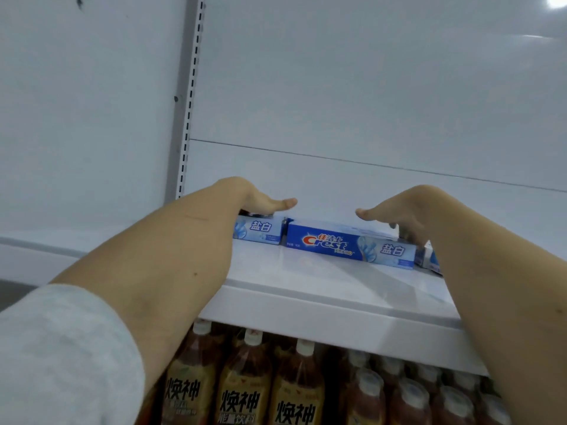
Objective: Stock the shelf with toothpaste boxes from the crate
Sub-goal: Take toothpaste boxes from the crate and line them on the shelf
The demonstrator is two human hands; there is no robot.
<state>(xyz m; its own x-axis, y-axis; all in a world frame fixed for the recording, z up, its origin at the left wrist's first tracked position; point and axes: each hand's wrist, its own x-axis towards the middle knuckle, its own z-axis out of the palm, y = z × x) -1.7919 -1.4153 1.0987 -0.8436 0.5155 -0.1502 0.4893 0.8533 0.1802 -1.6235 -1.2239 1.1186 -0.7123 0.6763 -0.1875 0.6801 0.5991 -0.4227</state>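
Note:
Three blue and white toothpaste boxes lie end to end near the back of the white shelf (337,289). My left hand (260,201) lies over the top of the left toothpaste box (260,230), thumb out and fingers hidden behind it. My right hand (405,214) is over the right end of the middle toothpaste box (343,244), with its fingers curled down onto it. My right forearm mostly covers the third toothpaste box (429,259), at the far right. The crate is not in view.
A slotted upright rail (190,96) runs up the shelf's left side, with the white back panel (368,87) behind. On the shelf below stand several brown drink bottles (245,384) with white caps. The shelf's front strip before the boxes is bare.

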